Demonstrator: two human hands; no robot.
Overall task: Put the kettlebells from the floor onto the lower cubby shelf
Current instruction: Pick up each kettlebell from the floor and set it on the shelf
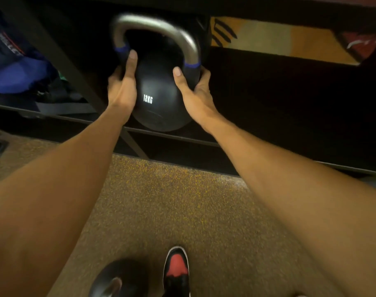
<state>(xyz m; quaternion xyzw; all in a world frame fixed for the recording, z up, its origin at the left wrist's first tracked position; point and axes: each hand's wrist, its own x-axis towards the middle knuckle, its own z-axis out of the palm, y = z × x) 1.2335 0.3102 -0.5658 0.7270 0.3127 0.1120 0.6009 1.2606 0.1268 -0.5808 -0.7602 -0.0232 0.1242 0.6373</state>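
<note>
View from above, looking down along two bare forearms that reach forward. Both hands grip a black kettlebell (159, 93) marked "12KG" in white. The left hand (121, 82) clasps its left side, thumb pointing up the front and fingers wrapped out of sight behind. The right hand (196, 87) clasps its right side the same way. The kettlebell is tilted, its grey metal handle (155, 24) leaning away into a dark cubby, with blue bands where the handle meets the ball. Its base sits at the front edge of the shelf (178, 138); whether it rests there or hangs just above cannot be told. In the cubby to the left lies a blue bag (17, 71). Below is speckled brown floor (172, 200). At the bottom edge, a second kettlebell (116, 277) stands on the floor just beside a black and red shoe (176, 273).
</note>
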